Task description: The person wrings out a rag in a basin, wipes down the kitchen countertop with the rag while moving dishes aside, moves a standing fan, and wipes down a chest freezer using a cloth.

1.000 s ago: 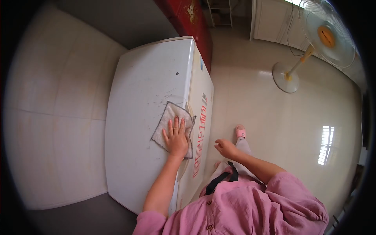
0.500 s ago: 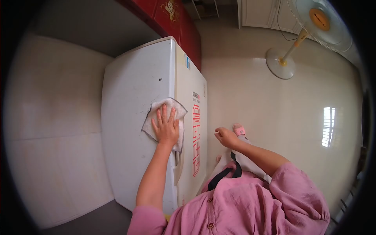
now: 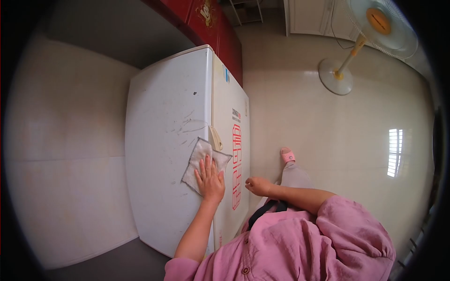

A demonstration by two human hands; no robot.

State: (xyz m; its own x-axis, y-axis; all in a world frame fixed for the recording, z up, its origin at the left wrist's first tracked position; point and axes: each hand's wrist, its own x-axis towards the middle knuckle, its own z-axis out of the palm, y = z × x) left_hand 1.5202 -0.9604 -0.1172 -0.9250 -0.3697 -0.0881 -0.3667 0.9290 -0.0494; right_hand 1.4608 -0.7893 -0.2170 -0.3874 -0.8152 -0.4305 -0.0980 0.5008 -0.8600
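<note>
Cloth lies flat on the white upper surface of the appliance, its outer corner reaching over the edge toward the front panel. The left hand presses it from above with a flat palm, fingers a little apart and not clamped around it. This looks like a wiping pass in hand. From here, shifting the cloth calls for even palm pressure and care at the handle, just beyond its upper edge, where the fabric could catch. The right hand is loosely curled near the front panel; whether its thumb and fingertips meet, I cannot tell.

Farther along the surface are thin scuff marks and a dark spot. Beyond the appliance stands a red cabinet; across the floor, well apart from both hands, stands a fan, with white cabinet doors behind it.

Compared with half a second ago, the cloth and left hand are nearer the person's body in relation to the appliance. The right hand is also closer to the front panel. The handle's upper part, covered by the cloth then, now shows, and more scuff marks are exposed. The dark spot remains visible.
</note>
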